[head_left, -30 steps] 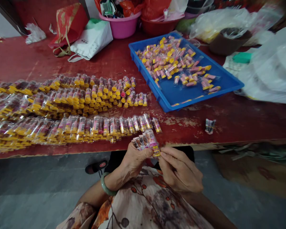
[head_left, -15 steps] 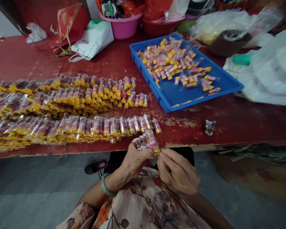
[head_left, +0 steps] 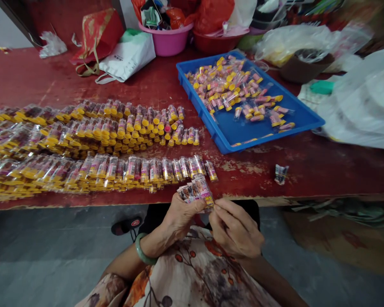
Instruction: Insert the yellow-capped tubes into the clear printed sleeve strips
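A fanned stack of small printed labels point(head_left: 195, 191), with photo pictures and pink and yellow print, is held between the thumb and fingers of my left hand point(head_left: 179, 215). My right hand point(head_left: 237, 228) pinches at the lower right edge of the same stack, fingertips close together; how much they grip is too small to see. Just beyond the hands, a row of clear tubes with yellow ends point(head_left: 153, 170) lies along the table's near edge. The nearest single tube point(head_left: 211, 170) rests right above the labels.
A blue tray point(head_left: 294, 130) holds a loose heap of similar tubes. More stacked tubes point(head_left: 92, 128) lie at the left on the red table point(head_left: 243, 179). A small printed bundle point(head_left: 280, 174) is at the right. Bags and a pink basin point(head_left: 169, 40) stand behind.
The view has shifted slightly. Both hands keep the same hold on the labels, and the right fingers have barely moved.
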The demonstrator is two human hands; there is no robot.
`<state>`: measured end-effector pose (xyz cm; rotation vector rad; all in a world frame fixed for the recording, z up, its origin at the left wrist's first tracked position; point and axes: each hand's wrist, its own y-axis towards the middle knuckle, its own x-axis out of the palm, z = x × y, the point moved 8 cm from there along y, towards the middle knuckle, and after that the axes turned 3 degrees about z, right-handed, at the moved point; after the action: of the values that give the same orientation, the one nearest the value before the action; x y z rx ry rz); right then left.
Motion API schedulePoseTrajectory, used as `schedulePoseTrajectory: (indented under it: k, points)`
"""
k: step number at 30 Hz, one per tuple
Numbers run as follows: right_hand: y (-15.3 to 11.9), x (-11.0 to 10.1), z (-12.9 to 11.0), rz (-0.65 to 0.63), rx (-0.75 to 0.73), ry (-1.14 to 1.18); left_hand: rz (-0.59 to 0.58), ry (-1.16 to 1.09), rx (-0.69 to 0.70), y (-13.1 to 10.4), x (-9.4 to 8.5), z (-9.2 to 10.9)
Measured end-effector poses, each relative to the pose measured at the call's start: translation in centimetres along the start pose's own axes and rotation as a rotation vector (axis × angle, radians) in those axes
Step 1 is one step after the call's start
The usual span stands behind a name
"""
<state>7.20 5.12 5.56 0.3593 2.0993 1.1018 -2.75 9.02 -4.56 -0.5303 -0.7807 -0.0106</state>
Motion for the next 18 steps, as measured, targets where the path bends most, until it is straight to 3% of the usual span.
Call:
schedulePoseTrajectory:
  k: [2,3,7,11,14,18]
  points:
    - [0.4,-0.4,-0.3,0.062,-0.027,0.024,-0.013,-0.008,0.021,0.1,-0.1,0.2]
    - [0.6,-0.2,0.1,0.046,0.03,0.084,-0.017,-0.005,0.034,0.2,-0.1,0.3]
    - [0.7,2.0,3.4,-0.179,0.437,0.354,-0.004,0.083,0.117,0.4,-0.3,1.8]
    - [1.0,4.7,5.3,-0.293,0.74,0.586,-0.023,0.177,0.191,0.3,0.1,3.3]
    - [1.5,6.8,5.5,-0.344,0.862,0.748,0.017,0.193,0.21,0.5,-0.4,3.9]
    - [3.4,8.6,5.7,-0.315,0.966,0.907,0.11,0.052,0.212,1.4,-1.8,4.9]
